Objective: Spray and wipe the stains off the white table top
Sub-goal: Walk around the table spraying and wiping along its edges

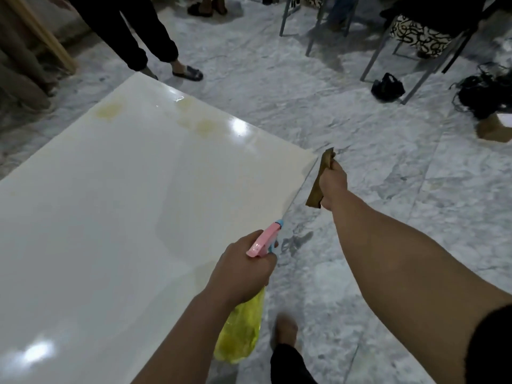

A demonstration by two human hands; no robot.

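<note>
The glossy white table top fills the left half of the view. Yellowish stains lie near its far end, one at the far left and others toward the right edge. My left hand grips a spray bottle with a yellow body and a pink and blue head, held over the table's right edge with the nozzle pointing away from me. My right hand holds a brown cloth in the air just off the table's far right corner.
Grey marble floor surrounds the table. A person in dark trousers and sandals stands at the far corner. Metal chair legs, a black bag and tangled cables lie at the back right. My bare foot is beside the table.
</note>
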